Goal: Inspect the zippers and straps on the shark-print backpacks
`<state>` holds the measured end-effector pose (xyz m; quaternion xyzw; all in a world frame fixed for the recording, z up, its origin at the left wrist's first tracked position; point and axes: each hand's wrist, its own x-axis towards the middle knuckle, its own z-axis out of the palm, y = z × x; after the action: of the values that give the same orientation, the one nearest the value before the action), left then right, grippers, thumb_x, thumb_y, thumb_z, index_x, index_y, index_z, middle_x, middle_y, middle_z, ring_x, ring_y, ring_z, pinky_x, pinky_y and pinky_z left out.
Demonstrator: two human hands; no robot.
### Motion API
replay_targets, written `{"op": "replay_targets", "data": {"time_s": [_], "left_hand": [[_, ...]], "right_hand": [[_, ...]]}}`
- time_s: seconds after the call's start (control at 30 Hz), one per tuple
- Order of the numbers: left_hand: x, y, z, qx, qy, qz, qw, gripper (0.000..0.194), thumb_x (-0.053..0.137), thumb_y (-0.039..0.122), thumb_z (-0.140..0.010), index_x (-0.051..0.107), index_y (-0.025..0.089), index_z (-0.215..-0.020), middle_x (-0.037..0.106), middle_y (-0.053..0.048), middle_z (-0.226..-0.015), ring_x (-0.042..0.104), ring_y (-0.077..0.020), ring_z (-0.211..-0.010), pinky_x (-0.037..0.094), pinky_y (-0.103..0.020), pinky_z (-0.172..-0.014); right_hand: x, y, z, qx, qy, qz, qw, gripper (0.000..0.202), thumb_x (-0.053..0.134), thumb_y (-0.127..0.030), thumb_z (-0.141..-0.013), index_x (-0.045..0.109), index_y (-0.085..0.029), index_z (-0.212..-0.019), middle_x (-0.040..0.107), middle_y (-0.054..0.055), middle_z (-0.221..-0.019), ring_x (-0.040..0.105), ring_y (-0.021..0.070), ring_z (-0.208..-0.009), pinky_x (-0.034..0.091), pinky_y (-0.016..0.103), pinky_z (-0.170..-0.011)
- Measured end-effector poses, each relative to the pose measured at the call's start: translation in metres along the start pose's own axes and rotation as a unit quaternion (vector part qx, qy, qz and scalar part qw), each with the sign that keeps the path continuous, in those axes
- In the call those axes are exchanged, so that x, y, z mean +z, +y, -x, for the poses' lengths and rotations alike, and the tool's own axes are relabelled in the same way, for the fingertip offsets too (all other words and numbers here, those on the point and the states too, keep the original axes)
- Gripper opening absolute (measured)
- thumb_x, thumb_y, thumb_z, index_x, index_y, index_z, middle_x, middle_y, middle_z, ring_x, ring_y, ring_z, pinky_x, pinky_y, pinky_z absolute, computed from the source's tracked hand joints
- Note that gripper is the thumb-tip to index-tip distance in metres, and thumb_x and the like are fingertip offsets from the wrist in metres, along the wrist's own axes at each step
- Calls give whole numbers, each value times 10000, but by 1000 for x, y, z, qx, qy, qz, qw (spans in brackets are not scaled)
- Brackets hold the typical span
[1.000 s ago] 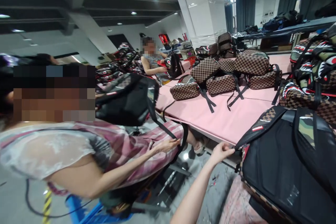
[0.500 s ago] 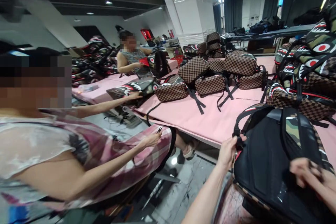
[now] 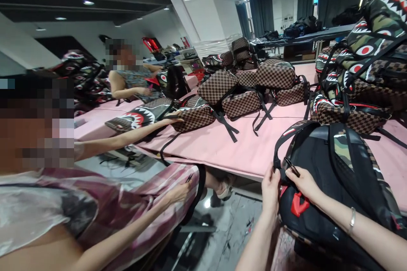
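Observation:
A black-backed backpack (image 3: 313, 169) with checkered sides leans at the table's front edge on the right, its padded back facing me. My left hand (image 3: 270, 184) is closed on the backpack's shoulder strap (image 3: 281, 146) near its lower end. Close beside it, my right hand (image 3: 303, 184) grips small dark thread snips (image 3: 291, 167), their tips near the strap; the exact contact is hidden by fingers. Just under my right hand, a bright red piece (image 3: 299, 204) lies against the black panel. A camouflage patch (image 3: 343, 152) shows on the other strap.
Several checkered bags (image 3: 241, 103) stand along the pink table (image 3: 222, 150). Shark-mouth backpacks (image 3: 359, 72) are piled at the right. At left, a seated co-worker's hand (image 3: 178, 192) holds a small dark tool; the other arm reaches to the bags. Another person (image 3: 130, 76) works farther back.
My right hand has moved left across the backpack to the strap beside my left hand. The red piece now shows. The co-worker's reaching hand has shifted to a checkered bag.

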<state>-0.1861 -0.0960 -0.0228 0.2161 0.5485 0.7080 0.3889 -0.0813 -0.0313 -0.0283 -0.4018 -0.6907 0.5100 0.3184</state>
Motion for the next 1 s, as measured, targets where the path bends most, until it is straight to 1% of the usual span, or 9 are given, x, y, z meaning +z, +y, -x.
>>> {"op": "replay_targets", "data": {"time_s": [0.07,0.17,0.23,0.33,0.43,0.57,0.63,0.87,1.0], "left_hand": [[-9,-2,3,155,73,-166,971,327,667,315,-709,648,208,-1018,598,-91,-1087,540,-219,-1029,395,-356,-928],[-20,2,7,290,13,-366,884,238,629,288,-744,674,224,-969,609,-79,-940,563,-203,-886,434,-342,-839],[-23,9,7,291,-45,-449,844,215,607,272,-761,680,220,-957,609,-67,-848,568,-196,-807,454,-324,-762],[-21,24,4,237,-90,-504,826,195,557,236,-787,684,207,-932,597,-55,-801,566,-176,-749,450,-291,-694],[-18,35,-2,202,-136,-481,842,174,529,207,-781,702,208,-786,559,-35,-728,530,-152,-695,416,-268,-673],[-16,31,-7,104,-117,-245,957,115,625,242,-689,654,180,-596,513,-10,-650,464,-137,-667,370,-247,-652],[-16,23,-6,48,-97,-160,981,186,647,311,-662,613,160,-561,479,7,-595,424,-118,-601,350,-236,-590],[-19,7,4,-44,-104,-83,990,376,657,493,-634,601,121,-621,483,11,-570,398,-91,-547,341,-226,-551],[-18,6,5,-38,-87,-91,991,303,721,400,-614,600,123,-591,467,25,-579,392,-85,-574,335,-213,-573]], "right_hand": [[1,0,0,2,11,19,1000,314,496,-453,-788,626,-170,-743,668,43,-730,598,201,-688,453,301,-655],[5,0,2,-4,21,45,999,294,479,-430,-806,625,-178,-765,660,49,-761,595,208,-704,444,307,-657],[7,1,5,-17,17,55,998,297,462,-418,-820,625,-182,-744,648,51,-769,595,209,-719,444,309,-665],[6,2,10,-44,-7,56,997,274,448,-376,-836,635,-189,-766,641,51,-818,599,200,-776,454,304,-713],[2,3,12,-67,-29,54,996,207,473,-319,-823,641,-199,-833,642,48,-865,598,194,-829,455,305,-761],[-1,2,12,-70,-23,58,996,191,458,-283,-818,625,-191,-834,634,62,-866,596,206,-849,449,327,-784],[-1,2,12,-67,-18,60,996,187,449,-272,-817,616,-189,-833,633,65,-859,596,214,-844,445,338,-779],[-2,0,20,-60,-20,55,996,164,443,-267,-818,592,-203,-794,617,55,-843,592,209,-815,444,325,-747],[-1,0,25,-52,-15,50,997,147,459,-262,-805,590,-202,-776,609,59,-845,587,212,-814,440,324,-740]]}}
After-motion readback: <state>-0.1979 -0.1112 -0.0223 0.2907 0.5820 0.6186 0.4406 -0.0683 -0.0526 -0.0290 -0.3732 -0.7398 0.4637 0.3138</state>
